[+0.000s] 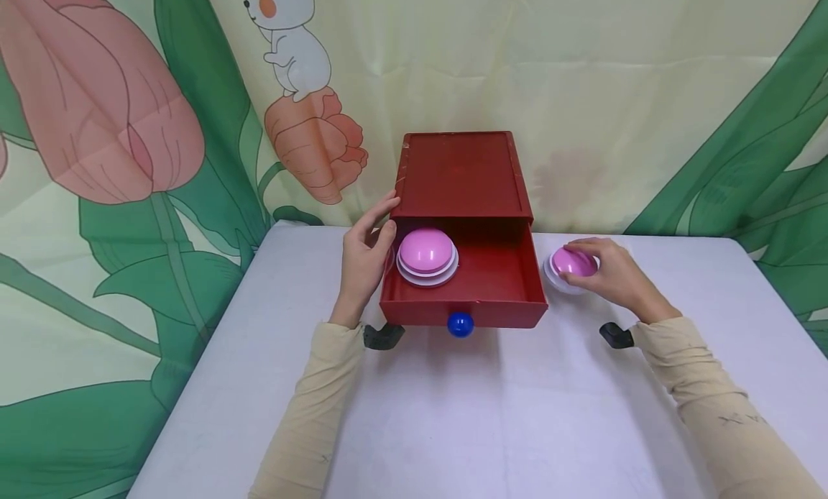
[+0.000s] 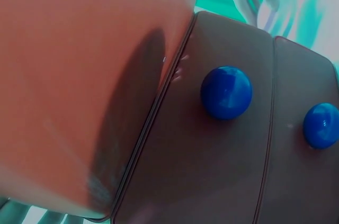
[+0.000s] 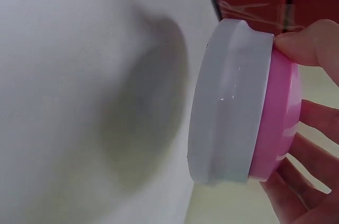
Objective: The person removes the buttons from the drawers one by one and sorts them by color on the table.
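At 3 o'clock from the drawer [image 1: 501, 272], just beside it, the pink-topped puck [image 1: 574, 263] is pinched in the right hand [image 1: 613, 275]. Left hand's [image 1: 362, 262] way farther off, loose-fingered against the red box [image 1: 462, 175] at 9 o'clock. Puck's round, so no long axis.

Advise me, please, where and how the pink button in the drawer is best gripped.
I would grip the button around the sides of its pink dome, coming from above and slightly right: it lies dome up near the left wall of the drawer, with bare floor to its right.
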Demonstrator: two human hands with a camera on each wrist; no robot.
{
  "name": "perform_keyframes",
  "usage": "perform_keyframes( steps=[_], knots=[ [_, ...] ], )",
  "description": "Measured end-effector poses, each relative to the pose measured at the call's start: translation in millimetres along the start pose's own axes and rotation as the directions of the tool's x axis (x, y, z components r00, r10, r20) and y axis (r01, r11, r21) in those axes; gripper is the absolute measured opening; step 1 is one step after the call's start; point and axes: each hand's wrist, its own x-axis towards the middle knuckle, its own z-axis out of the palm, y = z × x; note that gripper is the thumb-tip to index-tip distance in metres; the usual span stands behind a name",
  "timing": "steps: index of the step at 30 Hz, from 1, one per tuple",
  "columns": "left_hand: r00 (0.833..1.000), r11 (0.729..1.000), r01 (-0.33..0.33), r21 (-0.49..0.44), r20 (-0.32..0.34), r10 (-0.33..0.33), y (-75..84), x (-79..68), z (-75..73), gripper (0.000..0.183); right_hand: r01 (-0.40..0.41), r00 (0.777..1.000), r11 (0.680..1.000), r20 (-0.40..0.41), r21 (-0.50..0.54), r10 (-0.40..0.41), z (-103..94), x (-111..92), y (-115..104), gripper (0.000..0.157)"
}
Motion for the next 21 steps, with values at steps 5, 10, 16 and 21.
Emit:
perform_keyframes(
  steps=[5,10,16,21],
  knots=[
    [1.0,1.0,0.018,-0.012,-0.008,-0.019,0.6,0.5,0.8,0.037,-0.039,0.999,0.999,0.034,-0.001,0.039,5.3,0.8,7.1,0.051],
    [1.0,0.999,0.008,-0.035,-0.015,-0.008,1.4,0.8,1.9,0.035,-0.086,0.994,0.996,0.072,0.0,0.086,8.3,0.8,11.4,0.054],
    [1.0,0.999,-0.024,-0.025,-0.014,0.024,-0.4,-0.6,2.0,0.034,-0.093,0.991,0.996,0.092,-0.002,0.093,11.5,1.4,16.1,0.054],
    [0.999,0.999,-0.029,-0.022,-0.016,0.029,-1.2,-0.8,1.7,0.034,-0.098,0.989,0.995,0.109,0.0,0.098,14.6,1.7,19.2,0.053]
  ],
)
